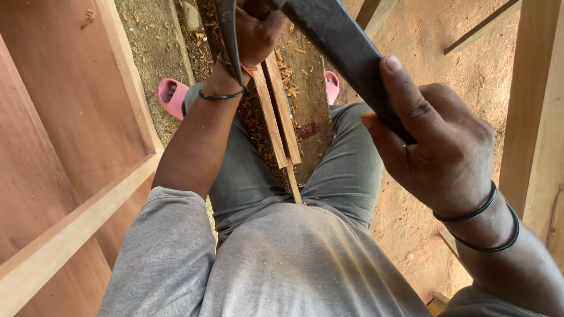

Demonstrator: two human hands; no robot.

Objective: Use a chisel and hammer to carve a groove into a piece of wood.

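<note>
Head view looks down on a long dark blade (346,53) held at both ends across thin wooden strips (281,117) lying on a plank between the knees. Right hand (437,147) has its grip closed round the near end; left hand (255,32) is clenched on the far end (partly out of frame). Pink sandals (171,97) rest on the shaving-strewn ground, a wooden frame (88,205) alongside. Even pressure from both hands would likely keep the blade level.

Wood strips (281,111) btwn knees, panel (64,129) left
</note>
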